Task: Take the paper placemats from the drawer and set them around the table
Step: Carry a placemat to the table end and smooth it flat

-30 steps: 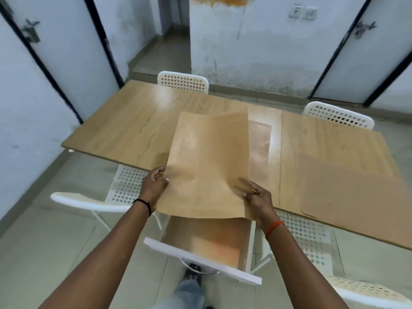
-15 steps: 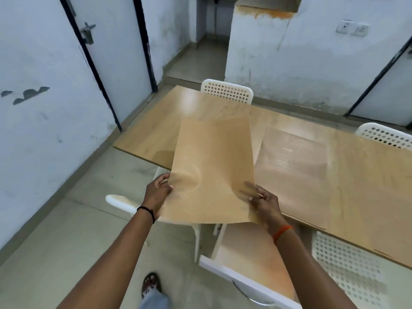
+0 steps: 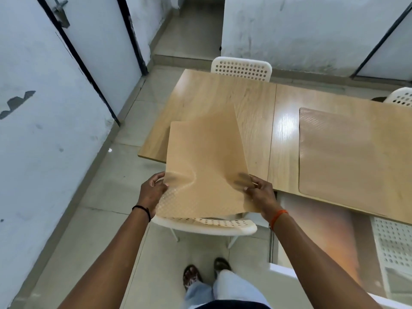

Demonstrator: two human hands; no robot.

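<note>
**Mia:** What are the hands holding?

**Sam:** Both hands pinch one thin tan paper placemat with a bumpy dot pattern [image 3: 205, 166]. The left hand [image 3: 152, 192] grips its left edge and the right hand [image 3: 259, 194] grips its right edge. The sheet is up in the air, bent and wavy, and its far part hangs over the near left corner of the long light wooden table [image 3: 223, 103].

**Mia:** Is there room on the table?

**Sam:** Yes. The whole left end of the table is bare wood. A second tan placemat [image 3: 347, 152] lies flat by the near edge, further right, well apart from the held one.

**Mia:** What is close to the table edge?

**Sam:** A white plastic chair with holes [image 3: 207, 225] sits right under the hands, at the near edge. Another white chair [image 3: 242, 68] stands at the far edge. An open white drawer [image 3: 330, 241] sticks out on the right, below the near edge.

**Mia:** And the room?

**Sam:** Pale scuffed walls [image 3: 33, 130] with black strips, and a grey tiled floor [image 3: 107, 208]. The gap between the wall and the table's left end is open floor.
</note>
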